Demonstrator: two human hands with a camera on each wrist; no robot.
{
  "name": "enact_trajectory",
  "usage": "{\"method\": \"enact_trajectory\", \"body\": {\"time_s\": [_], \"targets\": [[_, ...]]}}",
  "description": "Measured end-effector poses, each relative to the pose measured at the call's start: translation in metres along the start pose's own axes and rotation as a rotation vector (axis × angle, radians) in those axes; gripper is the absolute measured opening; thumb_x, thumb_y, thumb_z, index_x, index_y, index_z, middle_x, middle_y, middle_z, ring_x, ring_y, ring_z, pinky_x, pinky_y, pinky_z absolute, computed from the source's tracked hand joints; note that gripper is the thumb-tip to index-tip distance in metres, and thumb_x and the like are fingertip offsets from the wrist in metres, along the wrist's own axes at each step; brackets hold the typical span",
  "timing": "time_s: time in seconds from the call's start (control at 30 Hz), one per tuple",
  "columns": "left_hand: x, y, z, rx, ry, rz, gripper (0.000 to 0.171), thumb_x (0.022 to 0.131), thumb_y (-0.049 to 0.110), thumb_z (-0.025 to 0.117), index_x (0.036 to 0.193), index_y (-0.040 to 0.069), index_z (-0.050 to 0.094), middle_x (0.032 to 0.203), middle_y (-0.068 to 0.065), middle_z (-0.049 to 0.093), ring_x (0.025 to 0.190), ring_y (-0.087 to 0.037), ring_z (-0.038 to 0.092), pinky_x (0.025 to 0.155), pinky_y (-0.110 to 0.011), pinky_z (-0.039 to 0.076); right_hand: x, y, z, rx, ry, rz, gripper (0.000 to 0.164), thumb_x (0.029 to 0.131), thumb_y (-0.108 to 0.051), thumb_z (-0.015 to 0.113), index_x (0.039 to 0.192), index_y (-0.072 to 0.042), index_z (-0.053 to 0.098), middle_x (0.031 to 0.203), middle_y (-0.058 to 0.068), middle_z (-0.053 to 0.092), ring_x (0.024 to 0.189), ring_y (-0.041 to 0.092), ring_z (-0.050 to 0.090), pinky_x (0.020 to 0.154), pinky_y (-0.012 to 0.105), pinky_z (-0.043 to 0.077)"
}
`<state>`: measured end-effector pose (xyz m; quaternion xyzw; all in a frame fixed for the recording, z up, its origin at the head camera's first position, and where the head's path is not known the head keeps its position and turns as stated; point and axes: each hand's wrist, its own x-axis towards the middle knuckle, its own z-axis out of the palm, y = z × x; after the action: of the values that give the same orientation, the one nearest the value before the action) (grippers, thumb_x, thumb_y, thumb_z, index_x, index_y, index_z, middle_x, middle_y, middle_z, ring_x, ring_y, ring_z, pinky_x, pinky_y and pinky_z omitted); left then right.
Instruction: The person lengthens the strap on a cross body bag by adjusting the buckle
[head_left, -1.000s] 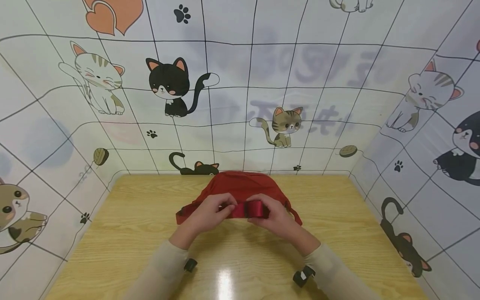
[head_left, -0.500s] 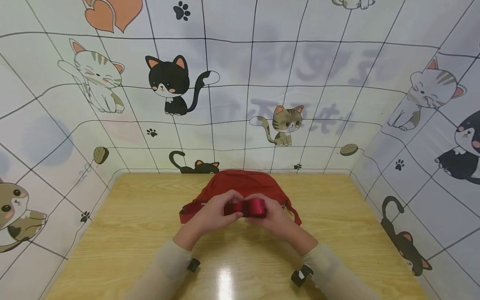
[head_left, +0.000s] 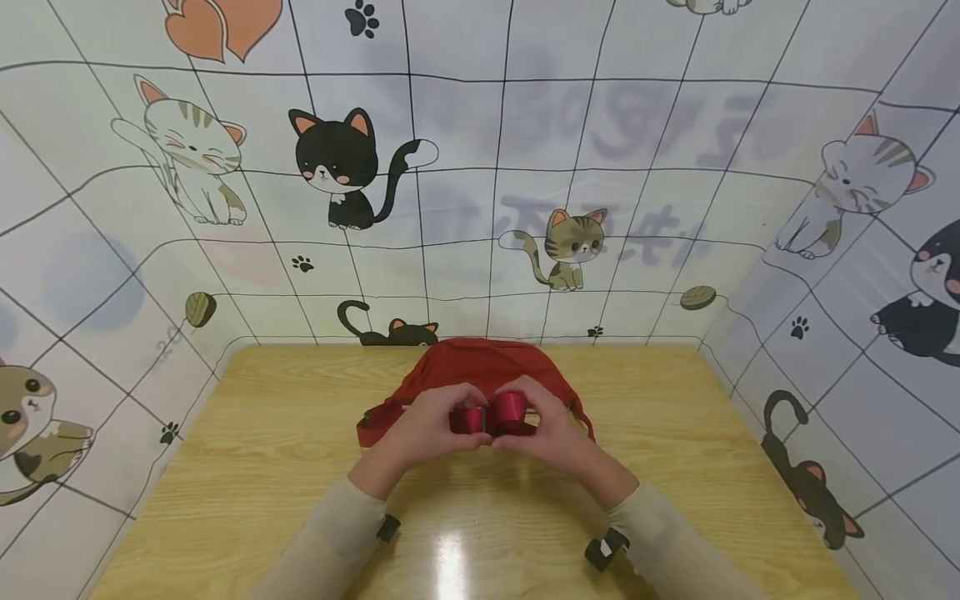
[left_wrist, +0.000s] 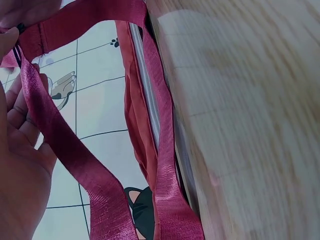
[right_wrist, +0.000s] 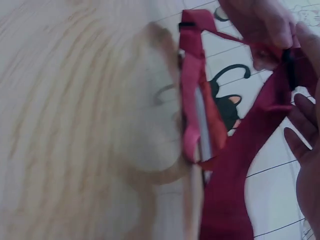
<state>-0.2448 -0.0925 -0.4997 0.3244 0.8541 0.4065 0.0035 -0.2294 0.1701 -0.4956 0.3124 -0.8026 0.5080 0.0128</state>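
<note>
A red bag (head_left: 487, 365) lies at the back of the table, with its crimson webbing strap (head_left: 512, 408) raised in front of it. My left hand (head_left: 426, 427) pinches the strap near a narrow black slider (right_wrist: 289, 67). On the other side, my right hand (head_left: 553, 432) holds the strap between thumb and curved fingers, its loop bulging toward the camera. In the left wrist view, two lengths of strap (left_wrist: 75, 135) hang down beside the bag's red fabric (left_wrist: 137, 110). The exact fingertip contact at the slider is partly hidden.
The wooden table (head_left: 285, 492) spreads in front of and beside the bag. A cat-patterned wall covering (head_left: 465, 208) rises directly behind and at both sides. Black wrist devices (head_left: 606, 550) sit under the sleeves.
My left hand has moved right, close to my right hand, and the strap between them has shortened and bunched. My right fingers have lifted and spread from the thumb around the loop.
</note>
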Motion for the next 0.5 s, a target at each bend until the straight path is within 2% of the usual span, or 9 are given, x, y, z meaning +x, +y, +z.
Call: {"method": "enact_trajectory", "body": {"time_s": [0.17,0.23,0.4,0.5], "targets": [[0.001,0.000,-0.001,0.031,0.014,0.022,0.042,0.089,0.029,0.096,0.122,0.026,0.069,0.101,0.019,0.069,0.092,-0.006,0.066,0.081,-0.032,0.060,0.006,-0.012,-0.003,-0.003,0.026,-0.075,0.051,0.089,-0.009,0.094,0.132,-0.014,0.067,0.128,0.002,0.069,0.115,0.025,0.068,0.089,0.037,0.065],[0.000,0.001,-0.002,0.028,0.014,0.025,0.042,0.090,0.028,0.095,0.122,0.025,0.069,0.101,0.019,0.070,0.091,-0.005,0.067,0.081,-0.030,0.060,0.006,-0.009,-0.003,0.001,0.030,-0.086,0.047,0.091,-0.012,0.093,0.132,-0.017,0.070,0.127,-0.001,0.071,0.114,0.024,0.069,0.089,0.037,0.065],[-0.003,-0.001,-0.004,0.019,0.013,0.009,0.042,0.091,0.029,0.094,0.122,0.026,0.067,0.102,0.019,0.071,0.094,-0.004,0.068,0.085,-0.031,0.060,0.003,-0.010,-0.005,0.021,0.095,-0.107,0.043,0.091,-0.009,0.092,0.129,-0.009,0.072,0.124,0.002,0.075,0.110,0.024,0.073,0.090,0.043,0.065],[-0.006,-0.004,-0.006,0.027,0.025,-0.016,0.041,0.091,0.029,0.094,0.122,0.026,0.068,0.105,0.018,0.071,0.097,-0.004,0.068,0.089,-0.032,0.059,0.002,-0.012,-0.006,0.039,0.121,-0.118,0.041,0.092,-0.006,0.091,0.128,-0.007,0.072,0.121,0.003,0.076,0.109,0.022,0.075,0.091,0.043,0.065]]}}
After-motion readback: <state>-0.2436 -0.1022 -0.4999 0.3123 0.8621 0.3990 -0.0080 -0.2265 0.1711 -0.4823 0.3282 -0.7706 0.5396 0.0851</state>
